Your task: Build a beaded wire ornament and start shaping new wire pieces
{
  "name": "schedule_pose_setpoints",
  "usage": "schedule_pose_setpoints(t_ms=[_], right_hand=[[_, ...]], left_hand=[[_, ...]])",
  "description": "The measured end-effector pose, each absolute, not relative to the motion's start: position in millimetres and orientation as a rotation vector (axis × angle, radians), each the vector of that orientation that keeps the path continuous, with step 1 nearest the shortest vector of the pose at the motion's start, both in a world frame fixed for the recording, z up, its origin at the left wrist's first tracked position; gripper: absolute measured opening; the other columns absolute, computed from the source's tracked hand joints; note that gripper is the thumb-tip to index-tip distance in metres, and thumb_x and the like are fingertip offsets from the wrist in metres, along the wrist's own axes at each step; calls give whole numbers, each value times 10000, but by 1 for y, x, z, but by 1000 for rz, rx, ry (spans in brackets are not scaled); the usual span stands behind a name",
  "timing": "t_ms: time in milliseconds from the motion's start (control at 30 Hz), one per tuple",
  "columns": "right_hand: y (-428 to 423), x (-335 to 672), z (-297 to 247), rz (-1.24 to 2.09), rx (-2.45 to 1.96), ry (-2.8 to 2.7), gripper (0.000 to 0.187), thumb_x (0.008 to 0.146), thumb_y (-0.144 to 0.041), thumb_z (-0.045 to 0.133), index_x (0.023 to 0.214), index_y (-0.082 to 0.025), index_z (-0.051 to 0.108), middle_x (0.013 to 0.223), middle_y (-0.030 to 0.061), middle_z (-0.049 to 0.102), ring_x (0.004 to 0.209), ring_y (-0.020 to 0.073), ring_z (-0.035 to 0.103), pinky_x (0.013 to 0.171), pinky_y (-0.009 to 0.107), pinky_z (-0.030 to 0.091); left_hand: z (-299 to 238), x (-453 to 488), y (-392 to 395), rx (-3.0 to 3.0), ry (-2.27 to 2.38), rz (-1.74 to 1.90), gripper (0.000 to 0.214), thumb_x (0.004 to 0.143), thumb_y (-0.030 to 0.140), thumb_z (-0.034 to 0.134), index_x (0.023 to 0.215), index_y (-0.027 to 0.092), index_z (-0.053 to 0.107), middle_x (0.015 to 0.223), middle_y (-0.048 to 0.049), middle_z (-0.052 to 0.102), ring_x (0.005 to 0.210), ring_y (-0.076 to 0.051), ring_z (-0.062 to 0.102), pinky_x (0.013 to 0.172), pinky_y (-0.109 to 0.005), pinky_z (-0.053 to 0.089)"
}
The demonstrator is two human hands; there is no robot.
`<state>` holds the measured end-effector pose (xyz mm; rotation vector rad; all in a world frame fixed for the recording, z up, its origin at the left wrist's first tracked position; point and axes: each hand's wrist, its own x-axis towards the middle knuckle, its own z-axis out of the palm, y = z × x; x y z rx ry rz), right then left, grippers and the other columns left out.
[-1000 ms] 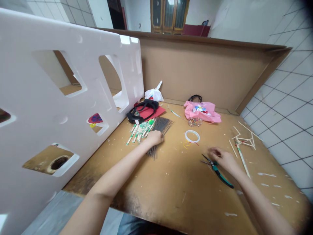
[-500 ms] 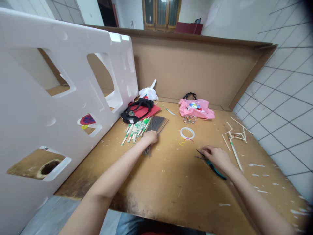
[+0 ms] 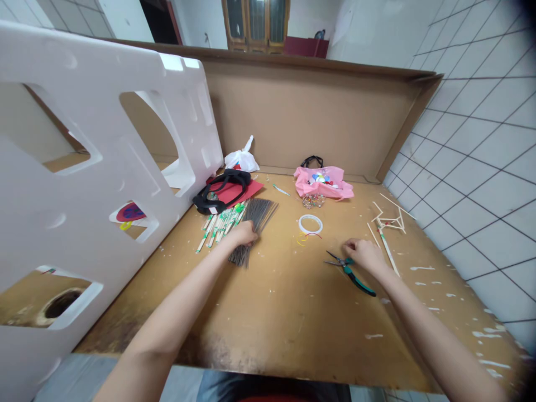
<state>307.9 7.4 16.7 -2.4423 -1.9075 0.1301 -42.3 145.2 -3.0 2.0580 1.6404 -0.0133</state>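
On the left of the table, my left hand (image 3: 245,233) is closed on a bundle of thin grey wires (image 3: 257,212). It touches the bundle near its middle, and the fingertips are partly hidden. Just beyond the pliers (image 3: 355,279), my right hand (image 3: 365,254) has its fingers loosely bent, and nothing shows between them. These pliers have teal-and-black handles and lie with their jaws parted, pointing left; one handle is partly hidden by the hand. Paper-wrapped wooden chopsticks (image 3: 213,230) lie left of the wires. A frame of thin sticks (image 3: 391,225) stands to the right of my right hand.
A white ring-shaped roll (image 3: 310,216) lies mid-table beside yellow and red wire pieces (image 3: 302,239). Behind are a pink bag (image 3: 343,190), a white bag (image 3: 243,161) and a black strap headset (image 3: 205,204) on red sheet. A white plastic panel (image 3: 104,134) borders the left; cardboard (image 3: 301,106) stands behind.
The view has swung slightly right. My right hand has let go of the pliers and shifted a little away and to the right. My left hand stays at the wires.
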Motion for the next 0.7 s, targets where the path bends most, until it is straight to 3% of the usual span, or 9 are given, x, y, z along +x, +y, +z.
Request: schedule_pose_setpoints(t_ms=[67,233,500,700], right_hand=[[12,297,18,170,-2423,-1930,277,798,-312,451,904,-243,699,889,71,717,814,234,641,585,260,372],[25,243,9,329,-2276,-2116,253,799,-346,484,906,-271,701,914,16,718,816,177,642,609,219,401],[39,168,-2,256,-2233,-2393,283,803,-279,466,877,-148,706,900,149,698,857,250,644,702,300,438],[52,155,0,180,-2294,-2528,279,742,-116,496,944,-56,680,953,236,668,912,300,637,742,356,454]], left_hand=[[-7,-46,146,2008,1620,67,301,663,161,543,958,113,577,558,-39,640,477,-145,585,493,-216,440],[-16,-50,146,1938,1528,298,166,753,205,485,885,141,562,566,-14,621,463,-112,566,469,-189,419],[-9,-55,139,1936,1409,525,171,795,259,458,810,151,589,649,-9,649,544,-93,589,526,-181,429],[3,-61,142,1974,1498,484,137,706,216,519,650,148,624,546,-10,617,514,-112,538,541,-211,405]])
